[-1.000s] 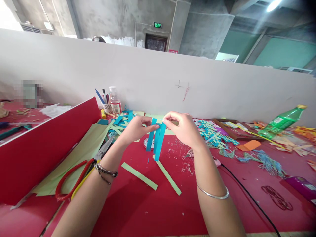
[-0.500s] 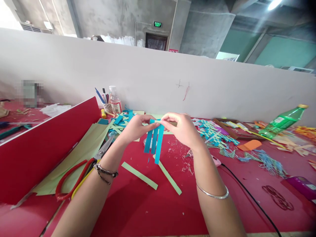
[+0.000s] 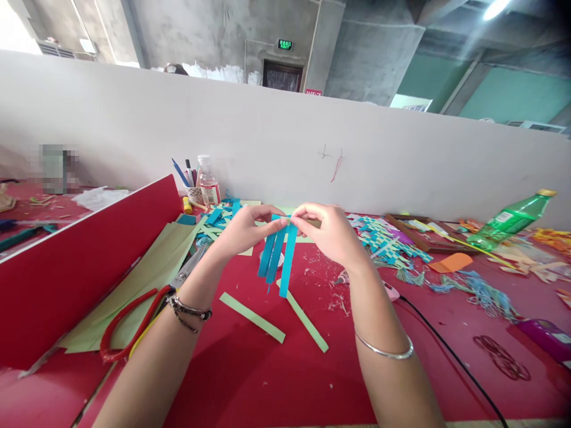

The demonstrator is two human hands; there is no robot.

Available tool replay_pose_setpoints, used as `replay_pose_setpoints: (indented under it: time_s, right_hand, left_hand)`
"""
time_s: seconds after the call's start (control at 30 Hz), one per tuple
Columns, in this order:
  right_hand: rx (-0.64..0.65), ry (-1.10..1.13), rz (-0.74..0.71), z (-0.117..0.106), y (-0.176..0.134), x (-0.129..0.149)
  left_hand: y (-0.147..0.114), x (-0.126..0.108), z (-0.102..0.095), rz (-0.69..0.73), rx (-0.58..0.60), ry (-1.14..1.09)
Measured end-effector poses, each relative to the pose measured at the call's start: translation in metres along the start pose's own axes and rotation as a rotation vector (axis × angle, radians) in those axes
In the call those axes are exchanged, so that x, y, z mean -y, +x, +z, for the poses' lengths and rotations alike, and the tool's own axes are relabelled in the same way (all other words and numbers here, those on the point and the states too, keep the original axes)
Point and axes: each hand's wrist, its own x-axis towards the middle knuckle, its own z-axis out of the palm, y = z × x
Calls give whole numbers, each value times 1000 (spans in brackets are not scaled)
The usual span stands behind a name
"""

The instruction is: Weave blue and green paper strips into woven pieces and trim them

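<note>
Three blue paper strips hang side by side from my fingers above the red table. My left hand pinches their top ends between thumb and fingers. Close beside it, my right hand also pinches the top of the strips, nearest the rightmost one. A bit of pale green shows between the fingertips, partly hidden. Two pale green paper strips lie on the table below. Behind the blue strips is a small round white thing, mostly covered.
Large red-handled scissors and green paper sheets lie at left, by a red divider. Woven blue-green paper and a corded pink tool are at right. A clear bottle and a green bottle stand farther back.
The left and middle blue strips have swung slightly left and closer together, leaving a wider gap to the right one. Both hands stay in nearly the same place.
</note>
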Motion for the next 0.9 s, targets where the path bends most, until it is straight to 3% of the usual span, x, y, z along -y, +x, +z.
replay_pose_setpoints:
  time_s: [0.13,0.27,0.33,0.47,0.57,0.7,0.9]
  right_hand:
    - [-22,-19,-32,1,1,0]
    - [-342,-143,-70,0,4,-1]
    - [-401,-194,-70,-1,4,-1]
    - [-350,-288,-63,0,3,-2]
    - [-354,-313,-3,6,4,-4]
    - [-217,-173,117,14,8,-10]
    - [-62,7,54,18,11,-18]
  left_hand:
    - [1,-2,1,-26,-62,27]
    - [2,1,0,-80,-163,50]
    - [2,4,0,-108,-225,38]
    - [2,8,0,-141,-307,-23]
    - [2,9,1,-151,-304,-68]
    - [2,8,2,-169,-266,-114]
    - [1,4,3,-213,-227,-166]
